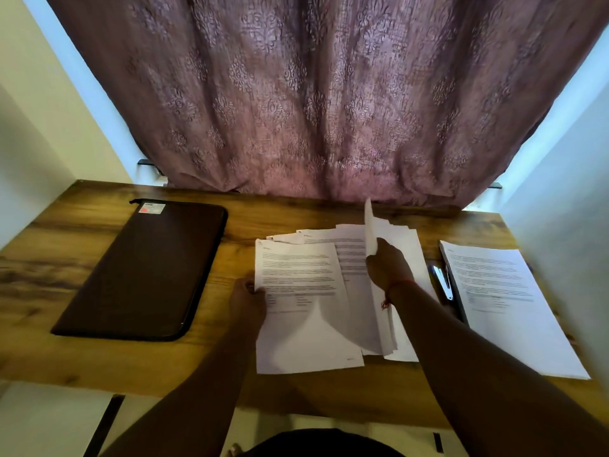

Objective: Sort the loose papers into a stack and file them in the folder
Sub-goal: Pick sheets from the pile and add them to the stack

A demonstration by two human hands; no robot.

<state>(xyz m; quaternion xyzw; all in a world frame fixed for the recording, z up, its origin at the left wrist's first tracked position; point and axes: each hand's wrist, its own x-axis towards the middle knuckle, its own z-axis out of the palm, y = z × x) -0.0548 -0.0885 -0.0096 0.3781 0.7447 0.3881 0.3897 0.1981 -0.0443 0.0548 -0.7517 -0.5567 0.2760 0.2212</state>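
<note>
Left hand (247,300) gripping front sheet (296,291), right hand (387,267) lifting sheets (370,232) upright — dark folder (145,272) apart

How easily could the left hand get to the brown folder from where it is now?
Probably yes, once freed: the left hand grips the front sheet's left edge, and only bare table lies between it and the closed folder on its left. It must let go first.

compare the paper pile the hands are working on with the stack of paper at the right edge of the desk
The middle pile is fanned out and uneven, with one sheet lifted upright; the right stack lies flat and squared. The left hand grips the middle pile's edge and the right hand pinches the lifted sheet; nothing touches the right stack. Both are white printed pages on the wooden desk.
</note>
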